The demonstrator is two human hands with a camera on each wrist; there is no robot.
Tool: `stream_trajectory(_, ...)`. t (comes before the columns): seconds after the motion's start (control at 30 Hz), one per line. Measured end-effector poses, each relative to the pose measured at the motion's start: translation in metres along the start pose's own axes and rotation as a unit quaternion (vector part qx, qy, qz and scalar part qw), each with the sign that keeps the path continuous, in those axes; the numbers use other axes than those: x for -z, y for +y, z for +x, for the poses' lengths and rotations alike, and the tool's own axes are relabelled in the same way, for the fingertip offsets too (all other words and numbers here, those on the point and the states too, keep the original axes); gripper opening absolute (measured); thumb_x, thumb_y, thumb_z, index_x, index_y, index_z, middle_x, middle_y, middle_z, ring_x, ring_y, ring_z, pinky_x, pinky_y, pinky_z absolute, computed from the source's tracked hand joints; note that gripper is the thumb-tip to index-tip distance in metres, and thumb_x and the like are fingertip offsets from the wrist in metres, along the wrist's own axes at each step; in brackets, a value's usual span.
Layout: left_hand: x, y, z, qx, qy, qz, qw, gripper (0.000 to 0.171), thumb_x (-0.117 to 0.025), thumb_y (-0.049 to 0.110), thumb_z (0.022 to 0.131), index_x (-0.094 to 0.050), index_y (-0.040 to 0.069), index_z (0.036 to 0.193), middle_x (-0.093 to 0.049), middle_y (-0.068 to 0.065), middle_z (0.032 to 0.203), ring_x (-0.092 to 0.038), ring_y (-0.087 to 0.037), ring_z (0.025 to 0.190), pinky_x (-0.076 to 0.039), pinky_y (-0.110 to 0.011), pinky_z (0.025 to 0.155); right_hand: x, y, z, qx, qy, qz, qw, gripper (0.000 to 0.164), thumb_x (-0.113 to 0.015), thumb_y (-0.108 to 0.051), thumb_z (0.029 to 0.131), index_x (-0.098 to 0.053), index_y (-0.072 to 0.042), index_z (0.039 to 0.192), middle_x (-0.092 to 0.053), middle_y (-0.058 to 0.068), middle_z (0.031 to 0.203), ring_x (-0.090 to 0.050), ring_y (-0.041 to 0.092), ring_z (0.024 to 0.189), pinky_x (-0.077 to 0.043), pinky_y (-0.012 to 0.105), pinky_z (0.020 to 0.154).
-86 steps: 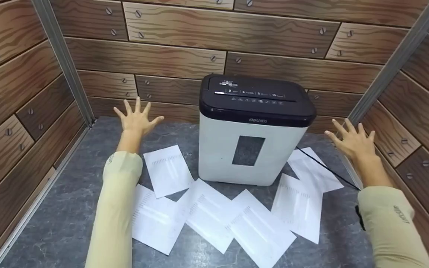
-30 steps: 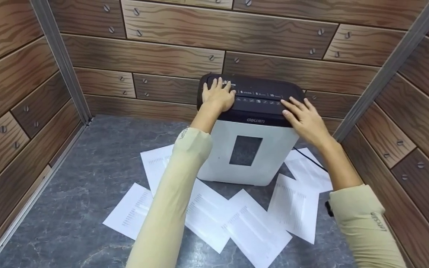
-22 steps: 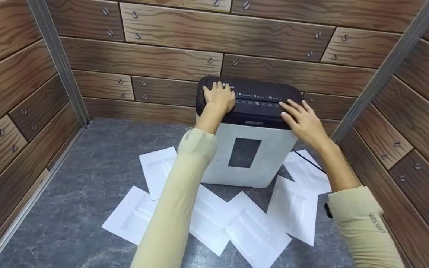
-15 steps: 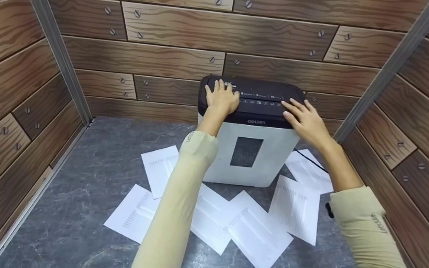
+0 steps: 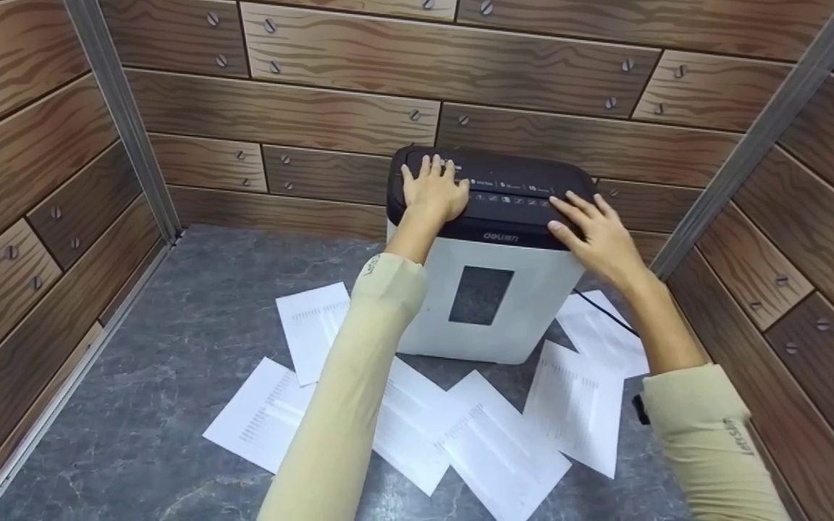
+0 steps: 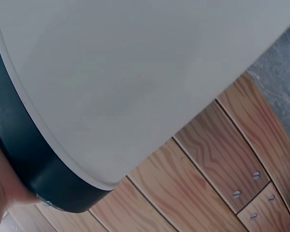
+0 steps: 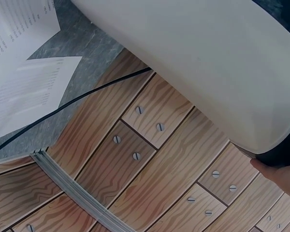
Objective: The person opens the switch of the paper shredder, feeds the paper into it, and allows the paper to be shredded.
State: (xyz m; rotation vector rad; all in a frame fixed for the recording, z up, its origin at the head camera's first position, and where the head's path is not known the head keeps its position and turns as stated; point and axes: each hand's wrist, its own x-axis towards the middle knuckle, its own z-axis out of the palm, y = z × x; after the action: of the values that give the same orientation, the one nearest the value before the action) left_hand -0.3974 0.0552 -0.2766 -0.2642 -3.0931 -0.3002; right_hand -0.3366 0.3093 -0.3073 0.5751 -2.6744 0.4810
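A paper shredder (image 5: 417, 289) with a white bin, a dark window and a black lid (image 5: 511, 217) stands upright in the head view. My left hand (image 5: 435, 195) lies on the left part of the lid, fingers straight and spread. At the lid's right end rests my right hand (image 5: 601, 235), its fingers stretched over the corner. In the left wrist view the bin's side (image 6: 125, 87) fills most of the picture, with a bit of the hand at the lid's edge. The right wrist view shows fingers (image 7: 280, 179) against the dark lid edge.
Several printed sheets lie around the shredder's foot, among them a front sheet (image 5: 504, 449), a left sheet (image 5: 258, 412) and a right sheet (image 5: 576, 405). A black cord (image 5: 609, 315) runs off to the right. Wood-patterned walls (image 5: 316, 101) enclose the grey tabletop (image 5: 149, 362).
Both hands have come inward from the far left and right onto the shredder's lid. During the last second the left hand has shifted slightly right there; the right has stayed nearly still.
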Motion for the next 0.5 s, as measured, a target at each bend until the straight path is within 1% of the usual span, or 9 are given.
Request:
stream_trajectory(0.13, 0.002, 0.002, 0.001, 0.008, 0.0, -0.001, 1.0, 0.055, -0.019, 0.042, 0.099, -0.017, 0.017, 0.148, -0.011, -0.003, 0.152, -0.003, -0.019, 0.138, 0.0, -0.047, 0.109, 0.001, 0.0, 0.0, -0.01, -0.004, -0.003, 1.0, 0.061, -0.048, -0.052, 0.09, -0.043, -0.016, 0.138, -0.033, 0.013, 0.143, -0.015, 0.045, 0.131, -0.013, 0.06, 0.103)
stream_trajectory(0.27, 0.002, 0.007, 0.002, 0.032, -0.005, 0.003, 0.9995, 0.057, -0.02, 0.044, 0.098, -0.017, 0.016, 0.148, -0.012, -0.003, 0.152, -0.005, -0.02, 0.138, -0.002, -0.049, 0.108, -0.001, -0.001, 0.0, -0.02, -0.005, -0.004, 1.0, 0.063, -0.05, -0.055, 0.088, -0.044, -0.018, 0.138, -0.033, 0.011, 0.144, -0.014, 0.043, 0.132, -0.013, 0.062, 0.101)
stream_trajectory(0.37, 0.0, 0.012, 0.002, 0.05, 0.002, 0.007, 0.9987, 0.058, -0.021, 0.043, 0.098, -0.017, 0.014, 0.148, -0.013, -0.005, 0.152, -0.007, -0.022, 0.137, -0.003, -0.05, 0.108, -0.002, -0.001, 0.0, -0.024, -0.007, -0.003, 1.0, 0.063, -0.05, -0.055, 0.087, -0.044, -0.019, 0.138, -0.032, 0.011, 0.144, -0.013, 0.042, 0.133, -0.014, 0.064, 0.101)
stream_trajectory(0.5, -0.002, 0.015, 0.002, 0.058, 0.014, 0.01, 0.9982, 0.057, -0.02, 0.043, 0.098, -0.018, 0.014, 0.148, -0.014, -0.004, 0.152, -0.006, -0.022, 0.138, -0.003, -0.05, 0.108, 0.0, -0.001, 0.0, -0.025, -0.004, -0.001, 1.0, 0.062, -0.05, -0.055, 0.087, -0.044, -0.019, 0.138, -0.033, 0.011, 0.144, -0.014, 0.042, 0.133, -0.014, 0.064, 0.101)
